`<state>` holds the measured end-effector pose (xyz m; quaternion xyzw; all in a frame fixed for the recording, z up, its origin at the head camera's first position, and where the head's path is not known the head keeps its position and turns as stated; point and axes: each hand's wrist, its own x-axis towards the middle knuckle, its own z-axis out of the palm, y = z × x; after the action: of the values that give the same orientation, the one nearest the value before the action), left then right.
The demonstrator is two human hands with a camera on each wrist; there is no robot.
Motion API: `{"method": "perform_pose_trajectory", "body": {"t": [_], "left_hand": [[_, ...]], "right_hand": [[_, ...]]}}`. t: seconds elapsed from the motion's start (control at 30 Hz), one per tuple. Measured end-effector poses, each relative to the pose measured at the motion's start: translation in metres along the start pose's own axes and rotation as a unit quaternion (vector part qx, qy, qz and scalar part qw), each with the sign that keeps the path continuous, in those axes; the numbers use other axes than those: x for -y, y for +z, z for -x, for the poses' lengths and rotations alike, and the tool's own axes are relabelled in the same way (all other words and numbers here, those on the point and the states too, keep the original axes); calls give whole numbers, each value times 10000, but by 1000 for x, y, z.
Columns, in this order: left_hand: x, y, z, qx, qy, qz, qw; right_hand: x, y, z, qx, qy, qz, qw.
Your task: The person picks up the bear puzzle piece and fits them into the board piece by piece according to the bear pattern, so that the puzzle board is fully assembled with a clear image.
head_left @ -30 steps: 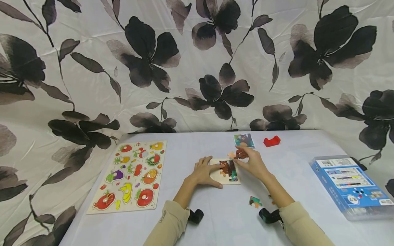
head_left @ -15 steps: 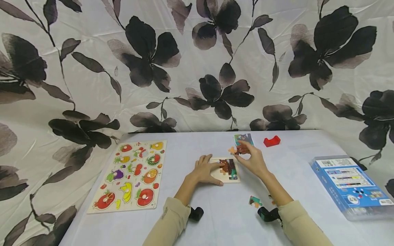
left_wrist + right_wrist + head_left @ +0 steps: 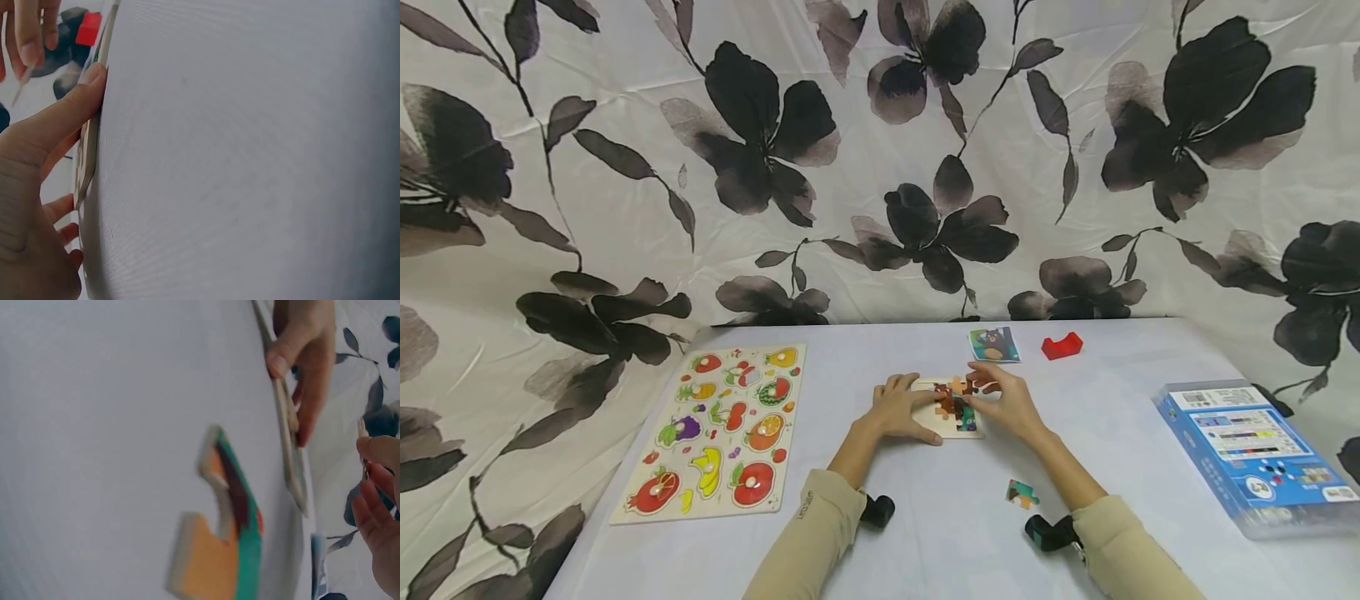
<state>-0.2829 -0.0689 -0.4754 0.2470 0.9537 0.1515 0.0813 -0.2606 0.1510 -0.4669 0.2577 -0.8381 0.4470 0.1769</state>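
My left hand (image 3: 897,410) grips a small wooden jigsaw board (image 3: 946,427) from its left side. Its thumb lies along the near edge and the index finger reaches over the picture. A brown bear shows on the board in part, amid bare wood. My right hand (image 3: 1009,407) pinches a thin puzzle piece (image 3: 362,430) by its edge, low over the board's far right corner, with orange and brown showing at the fingertips. Nearer the front lies a loose green and orange puzzle piece (image 3: 1022,493), large in the right wrist view.
A bear picture card (image 3: 995,343) lies behind the board, beside a red plastic piece (image 3: 1062,346). On the left is a fruit puzzle board (image 3: 718,433). A blue box (image 3: 1255,450) in clear plastic stands at the right edge. Floral cloth hangs behind the table.
My right hand has brought its piece from behind the board down to the far right corner. The board has shifted slightly away from me. The bear card is uncovered.
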Motion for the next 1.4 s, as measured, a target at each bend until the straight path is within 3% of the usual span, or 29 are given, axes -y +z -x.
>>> {"method": "perform_pose_trajectory", "body": {"t": [0.3,0.5,0.7,1.03,1.23,1.4], "left_hand": [[0,1,1,-48,-21,137,9999],[1,3,1,-15,-34,154,9999],[0,2,1,-28,-23,289,9996],[2,3,0,26,-62,299,9995],[5,6,-1,-51,73,380,9992],[0,2,1,17,-41,404,9992]], "right_hand": [[2,16,6,1417,-38,199,9897],[5,22,9,1948,-570,1086,9732],[11,24,11,1986,-778,1656,9629],[16,21,16,2093,-366,1622,9636],[13,21,13,2067,-611,1597,9634],[17,21,10,2167,-679,1763,9578]]}}
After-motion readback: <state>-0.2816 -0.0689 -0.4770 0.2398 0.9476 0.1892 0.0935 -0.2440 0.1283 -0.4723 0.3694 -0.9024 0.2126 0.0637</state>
